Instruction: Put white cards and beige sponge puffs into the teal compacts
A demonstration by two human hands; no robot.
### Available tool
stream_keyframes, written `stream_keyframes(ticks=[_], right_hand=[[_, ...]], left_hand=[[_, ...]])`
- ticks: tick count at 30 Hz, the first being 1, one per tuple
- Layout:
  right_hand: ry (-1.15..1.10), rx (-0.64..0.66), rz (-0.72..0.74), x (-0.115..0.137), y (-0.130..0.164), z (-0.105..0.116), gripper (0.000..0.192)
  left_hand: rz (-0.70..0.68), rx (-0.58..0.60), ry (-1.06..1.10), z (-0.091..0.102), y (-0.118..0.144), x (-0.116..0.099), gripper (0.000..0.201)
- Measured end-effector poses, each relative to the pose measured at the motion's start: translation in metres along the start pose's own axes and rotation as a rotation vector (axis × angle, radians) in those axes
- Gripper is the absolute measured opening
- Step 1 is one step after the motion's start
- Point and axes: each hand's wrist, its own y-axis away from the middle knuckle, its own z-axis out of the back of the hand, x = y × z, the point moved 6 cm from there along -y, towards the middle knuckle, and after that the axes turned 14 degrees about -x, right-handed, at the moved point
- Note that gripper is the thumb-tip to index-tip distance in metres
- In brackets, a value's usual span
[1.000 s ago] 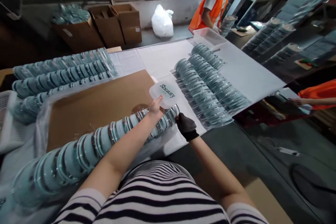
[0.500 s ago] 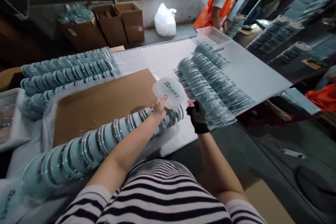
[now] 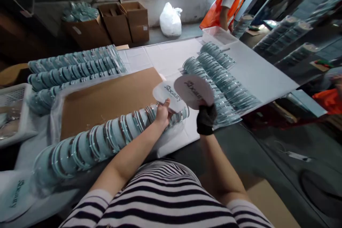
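Note:
My left hand [image 3: 162, 112] pinches a frosted translucent lid [image 3: 166, 94] printed with a dark "Sbeauty" logo, just above the end of a long row of pale blue round containers [image 3: 107, 139] lying on its side. My right hand [image 3: 206, 118], in a black knit glove, holds a second round lid [image 3: 194, 90] with the same logo, tilted up and overlapping the first one on its right. Both lids hover over the near edge of the white table [image 3: 256, 74].
A brown cardboard sheet [image 3: 107, 99] lies behind the row. More rows of blue containers [image 3: 74, 69] lie at the left and several clear stacked rows [image 3: 221, 82] at the right. A person in an orange vest [image 3: 227, 0] works at the far corner. Cardboard boxes [image 3: 123, 21] stand behind.
My right hand rose from the table edge to the lid and now holds a second lid, drawn off to the right of the one in my left hand.

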Motion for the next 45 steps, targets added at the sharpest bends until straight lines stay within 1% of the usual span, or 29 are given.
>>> stream_keyframes(ticks=[1,2,3,4,6,7,9,11,14,17,19,21,24,27,30,32,34,36,37,38,39,40,41,43,44,45], right_hand=[[0.054,-0.039,0.018,-0.01,0.0,0.018,0.05],[0.117,-0.031,0.069,-0.018,0.004,0.035,0.049],[0.182,0.02,0.14,-0.024,0.012,0.049,0.047],[0.242,0.105,0.215,-0.028,0.023,0.057,0.043],[0.332,0.295,0.342,-0.031,0.05,0.062,0.037],[0.363,0.376,0.38,-0.029,0.063,0.059,0.035],[0.407,0.495,0.424,-0.019,0.081,0.043,0.035],[0.441,0.584,0.461,-0.005,0.088,0.022,0.037],[0.557,0.698,0.475,0.008,0.085,-0.006,0.04],[0.677,0.798,0.431,0.005,0.081,-0.027,0.043],[0.676,0.835,0.423,0.002,0.082,-0.037,0.045],[0.635,0.831,0.412,0.001,0.082,-0.041,0.046],[0.589,0.764,0.343,-0.003,0.081,-0.038,0.036],[0.568,0.702,0.292,-0.007,0.083,-0.042,0.033],[0.549,0.729,0.254,-0.012,0.09,-0.056,0.032],[0.399,0.796,0.114,-0.017,0.095,-0.064,0.029],[0.17,0.888,-0.068,-0.02,0.1,-0.067,0.027],[-0.076,1.054,-0.267,-0.021,0.107,-0.067,0.029],[-0.173,1.144,-0.353,-0.02,0.109,-0.067,0.033],[-0.235,1.2,-0.416,-0.019,0.108,-0.066,0.035],[-0.275,1.2,-0.447,-0.017,0.101,-0.066,0.037],[-0.285,1.127,-0.431,-0.016,0.089,-0.067,0.039],[-0.267,0.984,-0.364,-0.013,0.07,-0.067,0.04],[-0.232,0.645,-0.175,-0.002,0.029,-0.064,0.044],[-0.22,0.515,-0.09,0.005,0.014,-0.062,0.047],[-0.207,0.443,-0.015,0.012,0.003,-0.062,0.05]], left_hand=[[-0.013,-0.031,0.035,0.003,-0.005,-0.005,0.027],[-0.024,-0.064,0.074,0.006,-0.01,-0.011,0.032],[-0.025,-0.098,0.109,0.01,-0.017,-0.017,0.035],[-0.012,-0.126,0.135,0.013,-0.023,-0.021,0.038],[0.048,-0.167,0.159,0.018,-0.034,-0.026,0.04],[0.076,-0.179,0.164,0.02,-0.038,-0.027,0.041],[0.103,-0.194,0.167,0.021,-0.043,-0.027,0.044],[0.085,-0.19,0.166,0.021,-0.044,-0.027,0.044],[0.072,-0.176,0.158,0.02,-0.041,-0.026,0.041],[0.065,-0.159,0.166,0.02,-0.039,-0.025,0.04],[0.051,-0.149,0.184,0.019,-0.038,-0.025,0.04],[0.051,-0.163,0.193,0.02,-0.039,-0.024,0.039],[0.065,-0.175,0.2,0.02,-0.04,-0.023,0.037],[0.059,-0.165,0.213,0.019,-0.04,-0.022,0.037],[0.068,-0.16,0.207,0.02,-0.04,-0.021,0.038],[0.066,-0.156,0.198,0.02,-0.039,-0.021,0.039],[0.051,-0.163,0.193,0.021,-0.039,-0.02,0.039],[0.018,-0.168,0.196,0.021,-0.039,-0.021,0.038],[0.001,-0.167,0.197,0.02,-0.039,-0.021,0.038],[-0.015,-0.164,0.196,0.019,-0.039,-0.021,0.038],[-0.029,-0.159,0.191,0.018,-0.038,-0.021,0.037],[-0.04,-0.152,0.184,0.018,-0.037,-0.021,0.036],[-0.051,-0.143,0.174,0.017,-0.036,-0.021,0.035],[-0.079,-0.115,0.15,0.016,-0.031,-0.021,0.034],[-0.09,-0.1,0.136,0.017,-0.027,-0.021,0.033],[-0.096,-0.081,0.123,0.018,-0.022,-0.02,0.033]])
